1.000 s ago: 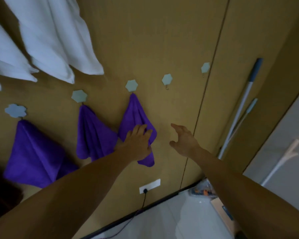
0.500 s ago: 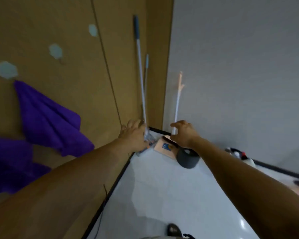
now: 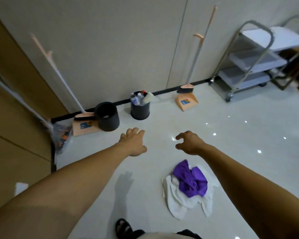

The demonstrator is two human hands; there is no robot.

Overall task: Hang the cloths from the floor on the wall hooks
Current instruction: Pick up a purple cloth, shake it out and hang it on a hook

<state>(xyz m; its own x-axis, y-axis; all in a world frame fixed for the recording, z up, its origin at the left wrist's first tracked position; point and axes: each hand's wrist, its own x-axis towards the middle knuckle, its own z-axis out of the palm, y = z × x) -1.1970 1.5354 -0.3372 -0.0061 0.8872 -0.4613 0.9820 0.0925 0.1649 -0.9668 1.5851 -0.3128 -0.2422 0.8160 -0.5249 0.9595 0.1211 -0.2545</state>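
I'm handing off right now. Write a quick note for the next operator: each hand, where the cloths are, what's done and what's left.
Left hand: open, fingers straight, holds nothing, held out over the floor.
Right hand: fingers loosely curled, holds nothing.
Cloths: a purple cloth lies crumpled on top of a white cloth, in one pile on the floor, on the right hand's side. Neither hand touches it.
Done: cannot tell from this view, as the wall hooks are out of sight.
Left: pick up both cloths from the pile and hang them on the hooks.
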